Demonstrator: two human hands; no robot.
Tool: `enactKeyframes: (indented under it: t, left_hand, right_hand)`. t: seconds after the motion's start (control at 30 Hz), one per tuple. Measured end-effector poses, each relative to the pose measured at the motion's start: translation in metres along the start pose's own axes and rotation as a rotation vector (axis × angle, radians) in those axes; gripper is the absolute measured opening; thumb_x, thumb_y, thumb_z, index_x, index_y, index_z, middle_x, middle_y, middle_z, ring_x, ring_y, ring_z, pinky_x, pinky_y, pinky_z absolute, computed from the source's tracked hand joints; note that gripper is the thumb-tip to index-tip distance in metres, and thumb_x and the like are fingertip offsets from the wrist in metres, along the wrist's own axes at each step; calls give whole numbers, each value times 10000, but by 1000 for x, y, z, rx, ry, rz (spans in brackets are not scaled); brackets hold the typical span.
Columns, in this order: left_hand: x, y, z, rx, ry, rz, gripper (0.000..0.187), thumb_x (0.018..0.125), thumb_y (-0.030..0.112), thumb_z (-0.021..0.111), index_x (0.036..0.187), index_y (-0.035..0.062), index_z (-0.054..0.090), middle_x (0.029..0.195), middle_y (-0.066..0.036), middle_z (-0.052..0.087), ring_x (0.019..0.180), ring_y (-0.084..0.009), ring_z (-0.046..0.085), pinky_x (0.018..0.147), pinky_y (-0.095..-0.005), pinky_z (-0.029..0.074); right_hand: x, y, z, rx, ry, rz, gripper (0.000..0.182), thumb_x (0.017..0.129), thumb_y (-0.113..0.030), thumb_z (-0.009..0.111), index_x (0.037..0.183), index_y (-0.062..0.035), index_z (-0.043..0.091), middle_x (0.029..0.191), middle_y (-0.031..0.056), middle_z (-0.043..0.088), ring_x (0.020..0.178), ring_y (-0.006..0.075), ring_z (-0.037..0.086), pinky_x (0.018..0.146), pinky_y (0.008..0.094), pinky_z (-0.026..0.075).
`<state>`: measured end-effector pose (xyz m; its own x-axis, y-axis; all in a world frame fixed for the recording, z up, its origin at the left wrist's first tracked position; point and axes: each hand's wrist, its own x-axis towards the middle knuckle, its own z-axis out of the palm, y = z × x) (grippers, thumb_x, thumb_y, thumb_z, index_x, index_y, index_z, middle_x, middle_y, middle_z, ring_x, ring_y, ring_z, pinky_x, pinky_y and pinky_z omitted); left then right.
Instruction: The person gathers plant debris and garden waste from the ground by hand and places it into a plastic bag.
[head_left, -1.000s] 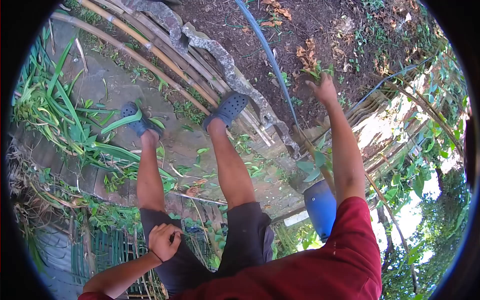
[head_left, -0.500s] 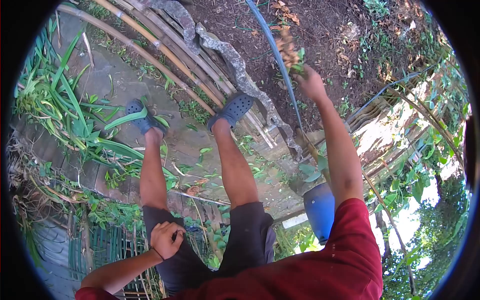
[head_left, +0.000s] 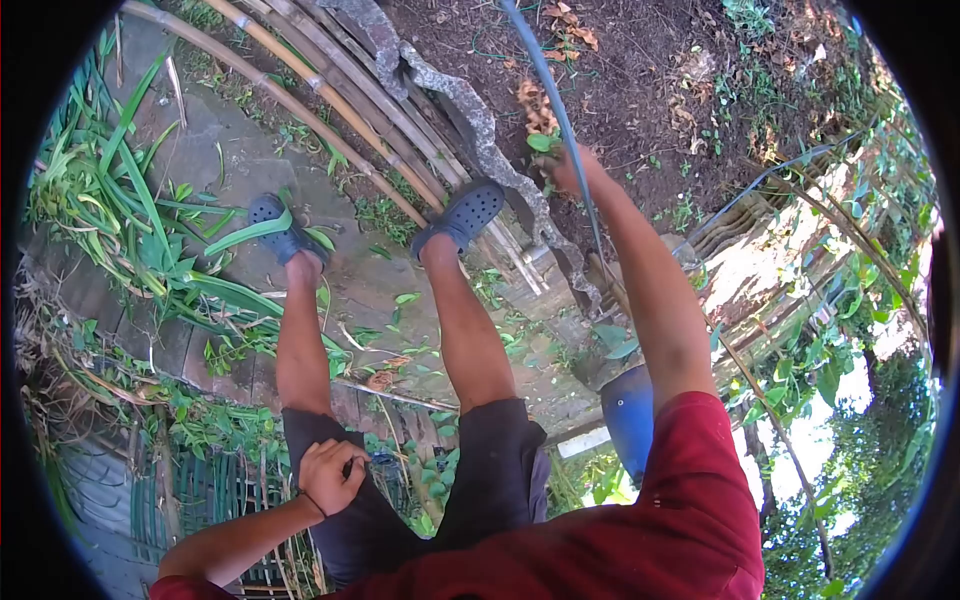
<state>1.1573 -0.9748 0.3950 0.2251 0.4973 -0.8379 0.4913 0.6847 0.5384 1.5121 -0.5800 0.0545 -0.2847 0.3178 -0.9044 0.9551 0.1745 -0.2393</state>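
My right hand [head_left: 570, 172] is closed round a leafy sprig with green leaves [head_left: 542, 142] and brown dried leaves [head_left: 537, 106], over the dark soil. A grey-blue hose or strip [head_left: 553, 95] passes across that hand. My left hand [head_left: 334, 478] rests on the dark shorts at my thigh, fingers curled; a small dark spot shows between them, too small to identify.
Long bamboo poles [head_left: 300, 110] and a wavy concrete edging [head_left: 480, 130] border the soil. Cut long green leaves [head_left: 150, 220] lie at the left. A blue container [head_left: 628, 420] stands beside my right arm. My feet wear blue clogs [head_left: 470, 212].
My right hand has moved left and slightly down, with the sprig, towards the concrete edging, and now lies behind the hose. My left hand has stayed on the thigh.
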Motion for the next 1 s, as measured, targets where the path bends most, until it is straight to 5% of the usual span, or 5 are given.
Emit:
enactKeyframes:
  t: [0.23, 0.4, 0.63, 0.83, 1.0]
  left_hand:
    - [-10, -8, -4, -4, 37, 9, 55, 818, 88, 624, 817, 133, 657, 717, -4, 619, 683, -225, 576, 655, -378, 390]
    - [-19, -17, -4, -20, 49, 12, 50, 847, 110, 614, 841, 130, 659, 729, -11, 626, 700, -229, 596, 675, -383, 403]
    - [-22, -38, -7, -39, 89, 13, 133, 922, 205, 567, 882, 109, 651, 804, -97, 640, 812, -315, 633, 759, -459, 471]
    - [-21, -68, -18, -144, 167, -147, 237, 954, 268, 505, 1007, 108, 670, 1056, -134, 692, 1018, -351, 646, 881, -451, 503]
    - [-45, -59, -45, -224, 241, -191, 239, 961, 265, 526, 1070, 104, 665, 1099, -138, 696, 1031, -349, 657, 900, -428, 504]
  right_hand:
    - [-69, -4, -108, 1404, 166, -38, 287, 972, -259, 626, 1167, -51, 667, 1079, 74, 678, 929, 117, 608, 792, 313, 611]
    - [-103, -22, -164, 476, 299, 241, 294, 973, -300, 648, 1113, -49, 711, 907, 27, 700, 740, 117, 619, 692, 288, 547]
    - [-138, -91, -211, 275, 432, 165, 361, 928, -375, 704, 984, -19, 721, 752, 23, 662, 638, 96, 554, 611, 279, 458]
    - [-200, -272, -154, 796, 281, -81, 293, 968, -284, 641, 1023, -8, 722, 755, 52, 686, 650, 101, 608, 620, 280, 500]
    - [-215, -470, -91, 398, 46, -333, 360, 900, -329, 725, 1065, -9, 710, 812, 80, 720, 679, 107, 648, 609, 309, 527]
